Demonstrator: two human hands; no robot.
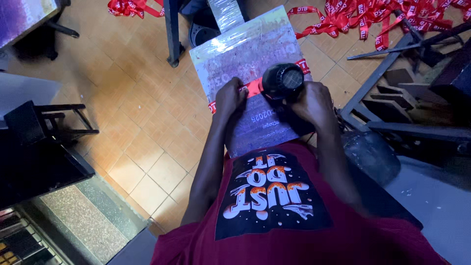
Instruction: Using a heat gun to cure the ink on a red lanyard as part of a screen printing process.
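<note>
Red ribbon (252,87) across a plastic-wrapped board (248,54) on the lap, left hand (229,96) pressing it flat, right hand (312,100) closed round a black hair dryer (282,81) just above.

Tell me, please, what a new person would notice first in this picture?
Probably the black hair dryer in the middle, gripped by the right hand and aimed down at a flat board wrapped in shiny plastic film. The left hand presses a red ribbon across that board. A heap of similar red ribbons lies on the tiled floor at the top right.
</note>
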